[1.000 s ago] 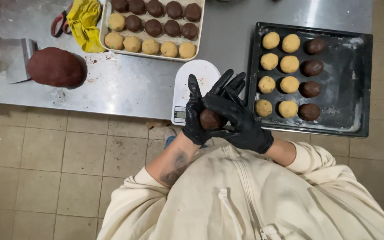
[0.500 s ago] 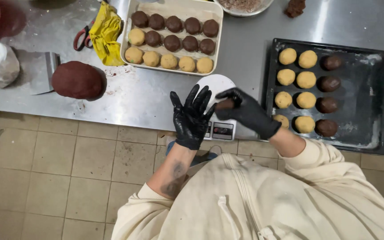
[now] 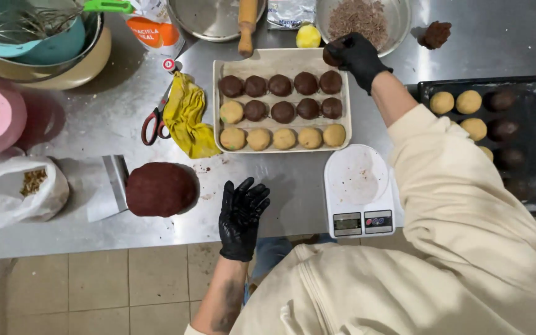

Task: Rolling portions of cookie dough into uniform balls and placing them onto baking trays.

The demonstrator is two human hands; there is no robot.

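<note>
Head view, looking down on a steel counter (image 3: 293,186). The right hand (image 3: 356,56), in a black glove, holds a dark round dough ball (image 3: 331,57) over the far right corner of a pale tray (image 3: 280,62) with rows of smooth brown and tan balls. The left hand (image 3: 242,217), fingers spread wide and empty, hovers beside a matte dark dough mound (image 3: 160,189). A white scale (image 3: 358,189) sits near the right.

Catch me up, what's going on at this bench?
A person in black gloves is portioning dough balls. The right hand holds a dark ball over the top right corner of the pale tray, which holds rows of dark and light balls. The left hand hovers open and empty between the dark dough mound and the scale. A black tray with more balls sits at right.
</note>
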